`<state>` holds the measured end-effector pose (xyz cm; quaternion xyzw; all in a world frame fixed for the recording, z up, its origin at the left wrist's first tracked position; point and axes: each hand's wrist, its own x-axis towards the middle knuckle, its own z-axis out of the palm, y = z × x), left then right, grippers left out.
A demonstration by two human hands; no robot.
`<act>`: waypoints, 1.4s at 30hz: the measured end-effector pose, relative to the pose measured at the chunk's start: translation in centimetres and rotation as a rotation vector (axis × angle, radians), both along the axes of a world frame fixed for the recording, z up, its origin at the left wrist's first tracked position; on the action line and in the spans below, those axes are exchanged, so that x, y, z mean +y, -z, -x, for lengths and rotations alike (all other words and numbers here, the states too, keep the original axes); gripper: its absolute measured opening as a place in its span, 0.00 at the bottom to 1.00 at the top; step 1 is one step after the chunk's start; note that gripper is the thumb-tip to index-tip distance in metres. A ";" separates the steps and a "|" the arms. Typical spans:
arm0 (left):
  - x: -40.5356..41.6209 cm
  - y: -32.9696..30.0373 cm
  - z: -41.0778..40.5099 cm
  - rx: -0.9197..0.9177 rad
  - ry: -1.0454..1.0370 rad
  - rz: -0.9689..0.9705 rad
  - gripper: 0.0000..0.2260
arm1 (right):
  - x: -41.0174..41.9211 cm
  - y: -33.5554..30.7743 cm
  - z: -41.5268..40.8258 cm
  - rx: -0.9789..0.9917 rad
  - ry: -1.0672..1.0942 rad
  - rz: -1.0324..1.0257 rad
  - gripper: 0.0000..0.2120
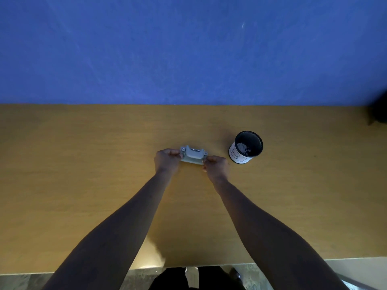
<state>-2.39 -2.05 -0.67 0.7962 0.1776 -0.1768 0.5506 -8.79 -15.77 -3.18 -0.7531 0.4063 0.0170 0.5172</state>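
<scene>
A small light grey plastic part (193, 155), box-shaped with a raised middle and small tabs at its ends, is at the middle of the wooden table (83, 185). My left hand (167, 161) grips its left end with curled fingers. My right hand (215, 166) grips its right end the same way. Whether the part rests on the table or is held just above it cannot be told.
A black mesh cup (246, 147) with a white label stands to the right of the part, with small pale pieces inside. A blue wall (188, 49) rises behind the table. A dark object (379, 111) sits at the far right edge.
</scene>
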 end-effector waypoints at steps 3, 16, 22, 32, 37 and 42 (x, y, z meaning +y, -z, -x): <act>-0.1 0.8 -0.6 -0.019 0.022 -0.031 0.04 | -0.1 0.2 -0.5 -0.024 -0.032 0.095 0.08; -0.4 2.2 -1.0 -0.122 0.061 -0.168 0.08 | -0.3 0.5 -1.5 -0.046 -0.168 0.288 0.08; -0.2 2.2 -0.8 -0.143 0.106 -0.157 0.07 | -0.7 0.4 -1.5 -0.050 -0.200 0.300 0.08; 0.9 1.7 -0.8 -0.173 0.251 -0.199 0.06 | -0.9 0.4 -1.6 -0.011 -0.222 0.312 0.08; 1.4 1.5 -0.2 -0.149 0.280 -0.153 0.06 | -0.9 0.2 -1.2 -0.022 -0.232 0.299 0.08; 1.8 1.2 0.4 -0.161 0.321 -0.191 0.06 | -0.7 -0.6 -0.2 -0.042 -0.263 0.370 0.09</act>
